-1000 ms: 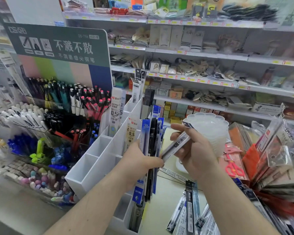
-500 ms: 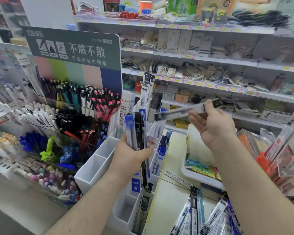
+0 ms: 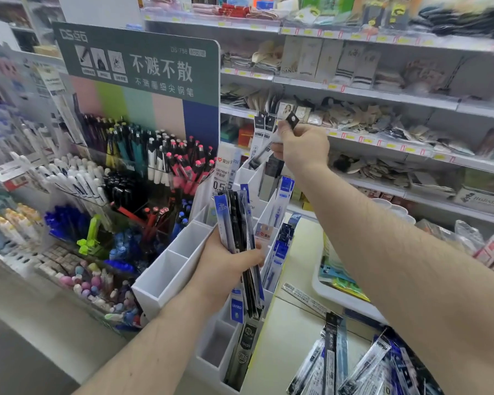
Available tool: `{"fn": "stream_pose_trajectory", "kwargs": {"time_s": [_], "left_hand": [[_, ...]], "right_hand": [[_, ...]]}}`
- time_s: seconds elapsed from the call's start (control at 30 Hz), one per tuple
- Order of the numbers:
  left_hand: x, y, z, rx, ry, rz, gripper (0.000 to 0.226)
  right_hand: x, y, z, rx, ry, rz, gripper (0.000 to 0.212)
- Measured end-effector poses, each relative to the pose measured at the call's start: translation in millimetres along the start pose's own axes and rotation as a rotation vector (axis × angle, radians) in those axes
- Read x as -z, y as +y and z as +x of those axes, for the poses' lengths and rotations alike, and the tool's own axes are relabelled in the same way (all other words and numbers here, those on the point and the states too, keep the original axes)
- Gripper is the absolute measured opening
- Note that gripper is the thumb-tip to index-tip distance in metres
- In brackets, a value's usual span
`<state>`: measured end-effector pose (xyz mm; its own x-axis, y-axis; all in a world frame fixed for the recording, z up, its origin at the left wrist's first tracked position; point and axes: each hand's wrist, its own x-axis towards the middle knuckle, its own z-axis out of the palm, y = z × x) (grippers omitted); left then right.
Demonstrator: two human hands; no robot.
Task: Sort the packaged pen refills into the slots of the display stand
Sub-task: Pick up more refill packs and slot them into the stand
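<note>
Fingers of the right hand (image 3: 303, 145) pinch one packaged refill (image 3: 264, 151), its lower end dipping into a rear slot of the white display stand (image 3: 166, 276). Left hand (image 3: 226, 260) has its grip closed round a bundle of refills (image 3: 240, 229) just in front of the stand; more loose refills (image 3: 362, 369) lie on the desk (image 3: 294, 332).

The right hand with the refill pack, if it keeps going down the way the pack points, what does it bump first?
Probably the white display stand: the right hand tilts its refill pack down-left toward a top slot beside the standing packs. Depth is unclear.
</note>
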<state>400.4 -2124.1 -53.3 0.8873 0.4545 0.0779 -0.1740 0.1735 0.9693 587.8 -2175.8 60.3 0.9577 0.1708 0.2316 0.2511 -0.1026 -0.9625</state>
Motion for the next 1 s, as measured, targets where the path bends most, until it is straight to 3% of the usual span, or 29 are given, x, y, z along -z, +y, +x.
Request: {"fn": "stream_pose_trajectory", "kwargs": {"time_s": [0.3, 0.57, 0.87, 0.97, 1.0], "left_hand": [[1.0, 0.4, -3.3, -0.022, -0.02, -0.014, 0.02], [0.6, 2.2, -5.1, -0.053, -0.042, 0.011, 0.031], [2.1, 0.6, -4.8, -0.064, -0.04, 0.003, 0.027], [2.2, -1.5, -3.7, -0.056, -0.032, -0.002, 0.023], [2.7, -2.2, -3.3, -0.048, -0.029, -0.007, 0.022]], "right_hand": [[-28.1, -0.2, 28.6, -0.016, -0.218, -0.402, 0.028], [-39.6, 3.6, 32.8, 0.048, -0.213, -0.567, 0.034], [-32.2, 7.8, 21.4, 0.109, -0.241, -0.497, 0.012], [-15.2, 10.5, 4.2, 0.051, -0.22, -0.449, 0.027], [-7.4, 10.6, -5.7, 0.04, -0.193, -0.395, 0.024]]}}
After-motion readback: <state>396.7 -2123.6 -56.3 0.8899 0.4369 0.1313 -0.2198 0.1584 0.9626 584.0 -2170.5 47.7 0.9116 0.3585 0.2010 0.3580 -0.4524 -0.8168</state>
